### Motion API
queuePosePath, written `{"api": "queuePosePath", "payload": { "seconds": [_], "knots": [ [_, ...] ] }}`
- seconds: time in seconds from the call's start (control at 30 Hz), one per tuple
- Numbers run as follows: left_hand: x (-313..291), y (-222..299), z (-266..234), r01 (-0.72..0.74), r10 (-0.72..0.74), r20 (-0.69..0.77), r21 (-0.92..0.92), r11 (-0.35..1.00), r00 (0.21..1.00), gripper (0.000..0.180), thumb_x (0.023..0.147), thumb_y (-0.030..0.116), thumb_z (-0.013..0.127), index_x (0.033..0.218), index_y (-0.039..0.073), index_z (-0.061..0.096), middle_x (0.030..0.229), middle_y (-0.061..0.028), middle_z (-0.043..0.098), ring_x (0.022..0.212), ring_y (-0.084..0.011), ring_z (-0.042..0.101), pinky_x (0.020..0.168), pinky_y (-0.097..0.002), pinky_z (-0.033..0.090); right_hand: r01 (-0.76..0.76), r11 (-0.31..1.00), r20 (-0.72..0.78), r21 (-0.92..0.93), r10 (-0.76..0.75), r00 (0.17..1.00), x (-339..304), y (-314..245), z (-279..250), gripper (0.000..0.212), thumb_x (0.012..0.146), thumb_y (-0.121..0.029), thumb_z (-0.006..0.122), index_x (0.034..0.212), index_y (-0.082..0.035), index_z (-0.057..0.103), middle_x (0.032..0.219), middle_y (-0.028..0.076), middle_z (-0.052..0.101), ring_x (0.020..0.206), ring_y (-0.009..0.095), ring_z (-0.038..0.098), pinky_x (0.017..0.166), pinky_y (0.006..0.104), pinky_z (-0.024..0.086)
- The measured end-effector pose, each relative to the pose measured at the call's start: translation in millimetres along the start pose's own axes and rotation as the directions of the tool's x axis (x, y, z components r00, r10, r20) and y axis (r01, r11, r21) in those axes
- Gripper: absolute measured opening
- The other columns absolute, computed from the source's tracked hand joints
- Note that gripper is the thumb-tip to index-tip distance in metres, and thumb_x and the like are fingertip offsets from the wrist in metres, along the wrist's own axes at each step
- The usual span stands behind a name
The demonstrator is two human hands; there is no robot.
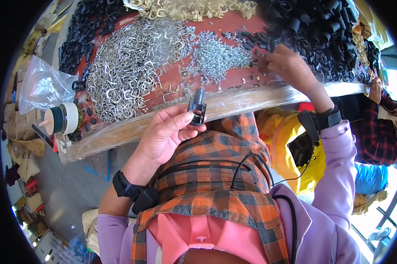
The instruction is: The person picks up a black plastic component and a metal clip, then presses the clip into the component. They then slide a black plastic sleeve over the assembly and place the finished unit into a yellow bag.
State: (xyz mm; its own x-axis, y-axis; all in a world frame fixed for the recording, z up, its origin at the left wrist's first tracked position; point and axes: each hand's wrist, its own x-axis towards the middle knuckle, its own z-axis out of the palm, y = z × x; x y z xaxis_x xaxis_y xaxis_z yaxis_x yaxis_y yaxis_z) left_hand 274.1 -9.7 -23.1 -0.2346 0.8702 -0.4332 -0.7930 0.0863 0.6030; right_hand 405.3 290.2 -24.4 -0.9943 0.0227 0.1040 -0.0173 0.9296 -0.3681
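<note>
My left hand (165, 127) is closed around a small black plastic housing (198, 108) with an open, boxy lower part and a grey-black cylindrical neck pointing up. It is held in front of the table's near edge, between thumb and fingers. Over on the table, my right hand (291, 70) reaches among small dark pieces (251, 42), its fingers bent down and drawn together. Whatever lies between those fingertips is too small and blurred to make out. Just left of it spreads a heap of small silvery screw-like parts (218, 57). Bent metal hooks (128, 66) form a larger pile farther left.
Brass-coloured clips (194, 9) lie at the back, black cylindrical caps (330, 31) at the right. A clear plastic bag (46, 88) and tape rolls (68, 118) sit at the left corner. A wrapped wooden rim (106, 136) edges the table. Another person's hand (376, 90) shows at far right.
</note>
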Motion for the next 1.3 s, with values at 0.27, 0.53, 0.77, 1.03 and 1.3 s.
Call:
{"api": "queuePosePath", "payload": {
  "seconds": [0.27,0.53,0.77,1.03,1.3],
  "knots": [
    [4.7,5.1,-0.9,0.016,-0.018,-0.027,-0.049,0.999,0.999,0.025,0.078,0.011,0.054,0.099,-0.002,0.052,0.088,-0.01,0.058,0.077,-0.0188,0.059,0.063,-0.0215,0.049,-0.227,0.918,-0.084,0.326,0.268,0.96,0.8,-23.7,2.3,0.015,0.075,-0.004,0.051,0.09,0.0,0.053,0.079,0.007,0.056,0.068,0.017,0.054,0.063,0.0248,0.043],
    [6.6,-1.9,3.8,0.045,-0.045,0.022,0.0,0.999,0.999,0.026,0.077,0.014,0.055,0.1,0.0,0.052,0.088,-0.0078,0.058,0.079,-0.0162,0.057,0.067,-0.0216,0.046,-0.116,0.445,0.017,0.888,0.221,0.975,10.4,-112.3,19.4,0.015,0.075,-0.009,0.056,0.086,0.001,0.056,0.078,0.005,0.057,0.073,0.012,0.051,0.064,0.0238,0.042],
    [-4.8,-6.9,6.1,0.01,-0.011,0.034,0.036,0.999,0.999,0.026,0.08,0.013,0.052,0.101,-0.002,0.05,0.091,-0.0102,0.057,0.083,-0.0207,0.058,0.069,-0.0215,0.048,0.149,0.668,-0.163,0.729,-0.041,0.986,20.2,-139.6,29.0,0.014,0.073,-0.007,0.057,0.086,0.0,0.058,0.08,0.006,0.056,0.072,0.015,0.051,0.062,0.0251,0.041],
    [-5.3,-12.2,7.5,0.033,-0.033,0.034,0.011,0.999,0.999,0.026,0.079,0.012,0.052,0.1,-0.002,0.05,0.089,-0.0103,0.057,0.082,-0.0203,0.058,0.067,-0.0215,0.048,-0.036,0.623,-0.099,0.781,0.181,0.979,14.2,-156.5,37.0,0.013,0.073,-0.004,0.058,0.084,0.0,0.057,0.076,0.005,0.053,0.066,0.014,0.05,0.057,0.024,0.041],
    [-2.5,-4.9,-1.7,0.028,-0.029,0.045,0.03,0.999,0.999,0.022,0.076,0.012,0.056,0.094,-0.001,0.054,0.085,-0.0079,0.058,0.075,-0.0163,0.058,0.065,-0.0209,0.048,-0.294,0.95,-0.331,0.103,0.311,0.891,-12.1,-73.7,9.3,0.016,0.069,-0.002,0.056,0.085,-0.001,0.055,0.076,0.01,0.054,0.064,0.022,0.055,0.057,0.0271,0.043]
  ]
}}
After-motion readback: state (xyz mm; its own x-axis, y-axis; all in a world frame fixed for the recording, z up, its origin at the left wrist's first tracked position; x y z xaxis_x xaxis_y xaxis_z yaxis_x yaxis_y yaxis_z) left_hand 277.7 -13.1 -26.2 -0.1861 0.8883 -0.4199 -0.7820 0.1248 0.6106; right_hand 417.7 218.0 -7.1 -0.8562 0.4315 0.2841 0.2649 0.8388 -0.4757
